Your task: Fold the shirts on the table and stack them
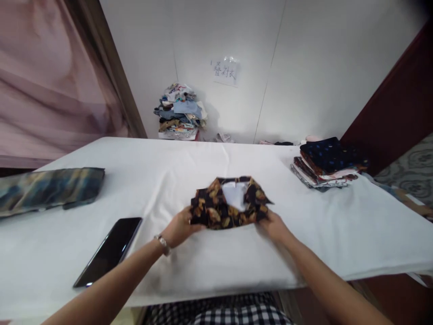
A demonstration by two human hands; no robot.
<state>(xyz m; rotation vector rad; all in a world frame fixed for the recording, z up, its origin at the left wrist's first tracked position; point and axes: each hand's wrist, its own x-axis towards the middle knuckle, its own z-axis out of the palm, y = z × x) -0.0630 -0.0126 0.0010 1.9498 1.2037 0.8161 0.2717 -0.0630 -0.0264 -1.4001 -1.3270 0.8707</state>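
A dark shirt [213, 211] with a brown and gold print lies folded small at the middle of the table, its collar on the far side. Inside the collar shows a pale patch. My left hand [181, 226] grips the shirt's left end, thumb along the near edge and fingers partly hidden under the cloth. At the right end, my right hand [273, 224] is closed on the near corner, with its fingertips hidden by the fabric. A bracelet [163, 244] circles my left wrist.
A black phone or tablet [110, 250] lies left of my left forearm. Plaid folded cloth [54, 188] sits at the left edge. Folded garments [326, 160] are stacked at the right on the white-covered table [338, 234]. Behind stands a tall clothes pile [181, 110] near the wall.
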